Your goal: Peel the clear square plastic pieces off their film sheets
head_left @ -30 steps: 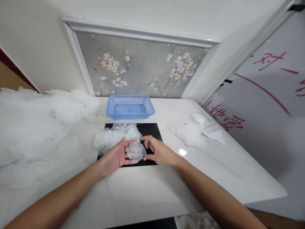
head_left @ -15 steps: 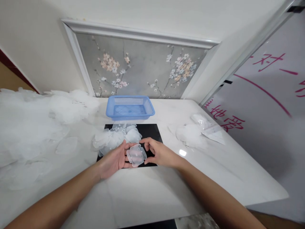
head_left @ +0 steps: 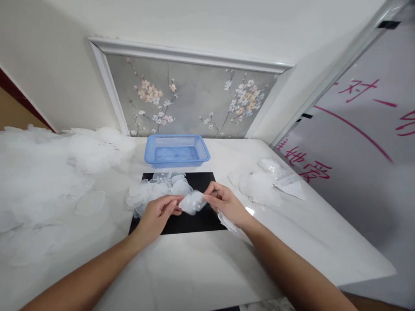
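Over the black mat point(head_left: 191, 222), a frosted, translucent plastic sheet piece point(head_left: 193, 203) with a wavy outline is held between my two hands, slightly blurred. My left hand point(head_left: 161, 212) is closed, its thumb and fingertips pinching the piece's left edge. At the opposite edge, the thumb and forefinger of my right hand point(head_left: 225, 203) grip it. A loose pile of similar frosted pieces point(head_left: 149, 192) covers the mat's left part and spills past its side. Another whitish piece point(head_left: 229, 222) shows partly below my right hand, the rest hidden.
Behind the mat stands a blue plastic basket point(head_left: 177, 164). A large heap of frosted pieces point(head_left: 39, 172) spreads over the left of the white table point(head_left: 181, 263). On the right lie more pieces point(head_left: 259, 188) and a clear bag point(head_left: 290, 183). A whiteboard point(head_left: 363, 172) borders the right side.
My left hand has turned from palm-up, with a piece lying on its fingers, to a pinch. My right fingers have closed on a piece's edge. A piece now shows below my right hand.
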{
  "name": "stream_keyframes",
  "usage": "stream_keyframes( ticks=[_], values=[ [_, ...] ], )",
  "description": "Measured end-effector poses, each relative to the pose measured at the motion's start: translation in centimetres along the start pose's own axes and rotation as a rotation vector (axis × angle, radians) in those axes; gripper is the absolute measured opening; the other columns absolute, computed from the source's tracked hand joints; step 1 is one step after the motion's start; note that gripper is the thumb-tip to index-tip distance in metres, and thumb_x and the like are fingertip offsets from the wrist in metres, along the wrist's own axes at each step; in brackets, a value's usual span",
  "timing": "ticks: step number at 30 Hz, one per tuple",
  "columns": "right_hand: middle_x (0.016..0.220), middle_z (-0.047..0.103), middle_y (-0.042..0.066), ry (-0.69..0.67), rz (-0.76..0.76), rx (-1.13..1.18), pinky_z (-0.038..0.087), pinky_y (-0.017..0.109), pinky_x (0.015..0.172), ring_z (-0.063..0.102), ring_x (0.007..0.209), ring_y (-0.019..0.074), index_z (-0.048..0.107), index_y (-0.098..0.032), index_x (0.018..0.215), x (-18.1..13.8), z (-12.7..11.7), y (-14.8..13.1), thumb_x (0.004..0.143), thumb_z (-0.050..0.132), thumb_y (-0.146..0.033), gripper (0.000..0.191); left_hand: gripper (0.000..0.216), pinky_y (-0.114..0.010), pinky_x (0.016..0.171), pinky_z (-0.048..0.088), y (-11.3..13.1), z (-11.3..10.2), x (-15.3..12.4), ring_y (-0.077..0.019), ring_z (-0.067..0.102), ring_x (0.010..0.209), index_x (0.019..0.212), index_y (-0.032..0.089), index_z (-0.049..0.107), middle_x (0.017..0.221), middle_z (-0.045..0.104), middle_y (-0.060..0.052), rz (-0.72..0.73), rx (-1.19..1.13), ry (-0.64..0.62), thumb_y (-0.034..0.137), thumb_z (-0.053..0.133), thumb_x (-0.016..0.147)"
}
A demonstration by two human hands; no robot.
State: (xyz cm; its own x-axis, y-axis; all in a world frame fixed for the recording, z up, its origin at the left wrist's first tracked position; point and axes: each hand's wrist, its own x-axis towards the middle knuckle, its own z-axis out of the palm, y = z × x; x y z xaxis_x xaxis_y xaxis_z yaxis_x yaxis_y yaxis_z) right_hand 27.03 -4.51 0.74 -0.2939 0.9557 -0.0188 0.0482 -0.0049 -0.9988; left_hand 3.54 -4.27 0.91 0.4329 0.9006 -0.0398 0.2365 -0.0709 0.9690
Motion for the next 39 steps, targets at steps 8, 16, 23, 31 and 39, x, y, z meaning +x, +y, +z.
stream_keyframes(
  ticks=[8, 16, 23, 31, 39],
  values=[
    [0.051, 0.046, -0.008, 0.116, 0.298, -0.033, 0.025, 0.023, 0.046, 0.035, 0.045, 0.0078, 0.061, -0.018, 0.084, 1.3, -2.0, 0.9, 0.068, 0.066, -0.029, 0.02, 0.026, -0.047, 0.097, 0.04, -1.8, -0.4, 1.9, -0.029, 0.054, 0.115, 0.111, 0.025, 0.067, 0.119, 0.066, -0.01, 0.381, 0.866, 0.03, 0.025, 0.051, 0.09],
    [0.05, 0.047, -0.006, 0.077, 0.307, 0.088, 0.024, 0.024, 0.044, 0.034, 0.044, 0.0081, 0.066, -0.017, 0.089, 1.7, -3.0, 2.2, 0.067, 0.064, -0.029, 0.025, 0.029, -0.042, 0.082, 0.037, -1.3, -1.0, 1.8, -0.0268, 0.054, 0.085, 0.108, 0.025, 0.069, 0.084, 0.061, -0.008, 0.318, 0.944, 0.128, 0.039, 0.05, 0.091],
    [0.056, 0.053, -0.005, 0.082, 0.302, 0.113, 0.023, 0.024, 0.044, 0.034, 0.044, 0.007, 0.066, -0.017, 0.087, 1.5, -2.9, 1.7, 0.069, 0.067, -0.034, 0.025, 0.031, -0.041, 0.081, 0.039, -1.1, -1.3, 2.1, -0.0279, 0.051, 0.088, 0.113, 0.022, 0.068, 0.09, 0.057, -0.011, 0.3, 1.16, 0.104, 0.035, 0.052, 0.09],
    [0.058, 0.055, -0.004, 0.077, 0.297, 0.09, 0.026, 0.024, 0.045, 0.035, 0.045, 0.0075, 0.064, -0.018, 0.094, 1.5, -3.1, 1.9, 0.068, 0.067, -0.029, 0.028, 0.029, -0.045, 0.086, 0.04, -1.2, -2.2, 2.3, -0.03, 0.052, 0.095, 0.103, 0.024, 0.068, 0.098, 0.06, -0.013, 0.331, 0.96, 0.052, 0.037, 0.045, 0.092],
    [0.051, 0.046, -0.007, 0.04, 0.292, 0.062, 0.024, 0.024, 0.046, 0.033, 0.045, 0.0078, 0.063, -0.017, 0.096, 1.6, -3.3, 2.2, 0.066, 0.068, -0.028, 0.032, 0.018, -0.042, 0.099, 0.039, 1.8, -0.3, 0.6, -0.0296, 0.051, 0.113, 0.071, 0.024, 0.061, 0.114, 0.063, -0.007, 0.201, 0.251, 0.324, 0.039, 0.062, 0.081]
  ],
)
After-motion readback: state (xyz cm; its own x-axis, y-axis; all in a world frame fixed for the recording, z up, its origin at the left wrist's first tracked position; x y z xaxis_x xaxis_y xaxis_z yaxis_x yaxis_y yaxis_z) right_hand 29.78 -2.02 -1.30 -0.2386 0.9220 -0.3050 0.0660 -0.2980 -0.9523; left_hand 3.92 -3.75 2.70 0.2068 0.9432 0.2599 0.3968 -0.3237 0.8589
